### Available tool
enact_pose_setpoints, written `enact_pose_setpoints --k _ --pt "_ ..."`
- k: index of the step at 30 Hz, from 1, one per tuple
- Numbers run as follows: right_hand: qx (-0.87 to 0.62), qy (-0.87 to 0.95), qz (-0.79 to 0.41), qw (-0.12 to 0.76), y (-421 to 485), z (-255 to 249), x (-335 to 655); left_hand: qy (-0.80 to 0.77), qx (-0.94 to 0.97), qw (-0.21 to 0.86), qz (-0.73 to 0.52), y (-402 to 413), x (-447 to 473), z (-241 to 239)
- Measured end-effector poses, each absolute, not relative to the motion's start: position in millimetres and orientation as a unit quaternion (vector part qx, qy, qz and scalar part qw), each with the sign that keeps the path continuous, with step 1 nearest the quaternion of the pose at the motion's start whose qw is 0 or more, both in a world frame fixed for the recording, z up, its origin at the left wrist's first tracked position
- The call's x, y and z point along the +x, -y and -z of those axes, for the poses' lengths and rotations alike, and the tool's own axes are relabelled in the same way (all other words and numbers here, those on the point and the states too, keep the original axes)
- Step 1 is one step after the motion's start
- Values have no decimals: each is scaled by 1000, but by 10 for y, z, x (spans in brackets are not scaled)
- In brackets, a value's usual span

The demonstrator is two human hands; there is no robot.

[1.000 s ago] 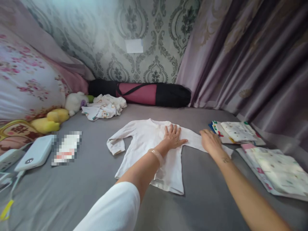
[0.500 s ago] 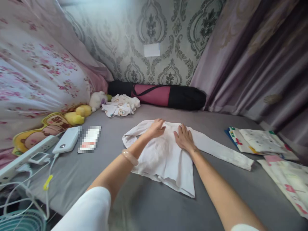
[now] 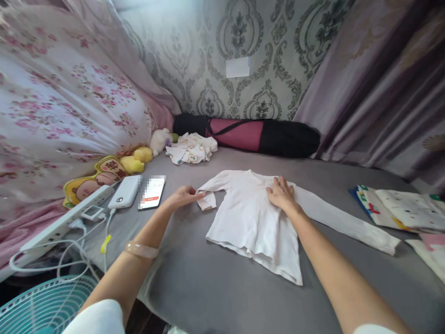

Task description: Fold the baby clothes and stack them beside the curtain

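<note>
Viewed from beside a bed under a smooth grey sheet [image 3: 194, 297]. A long cylindrical bag of black and maroon fabric [image 3: 236, 133] lay by the wall. The small white long-sleeved cloth shirt [image 3: 255, 208] lay mid-bed, collar toward the wall.

Progress, my estimate: flattening mostly done. Body nearly flat, right-hand sleeve straight out. Left over: the other sleeve, doubled back near its cuff, and a wavy hem. A stack of flat-folded, colour-printed white cloth [image 3: 399, 206] sat at the right, looking finished; a crumpled white printed cloth [image 3: 193, 148] near the bag was unsorted.

Right hand [image 3: 281, 194]: palm down near the shirt's shoulder, fingers slightly spread. Left hand [image 3: 181, 197]: fingertips at the doubled sleeve; could not tell whether they pinched it.

Writing: yellow plush cushion with an animal face [image 3: 107, 176] bore one dark character, probably 福. White rectangular plastic power bank [image 3: 124, 192]: round dark display, no legible brand. Black-edged flat phone [image 3: 156, 189]: orange-red bar on screen, text unreadable. Shirt: no label seen.
</note>
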State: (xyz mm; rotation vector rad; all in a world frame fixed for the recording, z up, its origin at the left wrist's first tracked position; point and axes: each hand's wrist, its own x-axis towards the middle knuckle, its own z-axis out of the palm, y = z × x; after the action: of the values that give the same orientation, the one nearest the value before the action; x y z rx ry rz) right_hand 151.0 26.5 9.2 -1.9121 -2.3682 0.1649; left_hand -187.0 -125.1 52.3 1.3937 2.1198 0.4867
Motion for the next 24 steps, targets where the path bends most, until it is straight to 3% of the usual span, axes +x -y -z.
enact_pose_setpoints --k 4,10,15,18,22,24 --pt "-601 793 -62 77 -160 -189 1096 -783 537 266 -166 1216 -1744 -509" --pt "-543 825 -147 52 -76 -153 402 -764 576 246 -154 1098 -1712 -393" --pt "-535 830 -148 54 -113 -131 96 -768 616 -79 -160 1048 -1821 -529" --pt "-539 829 -137 59 -117 -99 48 -759 619 -176 -105 1037 -1967 -564" --pt "-533 837 -116 44 -98 -43 51 -788 611 -61 42 997 -2229 -475" --pt "-533 837 -111 45 -93 -26 51 -799 599 2 51 945 -2365 -449"
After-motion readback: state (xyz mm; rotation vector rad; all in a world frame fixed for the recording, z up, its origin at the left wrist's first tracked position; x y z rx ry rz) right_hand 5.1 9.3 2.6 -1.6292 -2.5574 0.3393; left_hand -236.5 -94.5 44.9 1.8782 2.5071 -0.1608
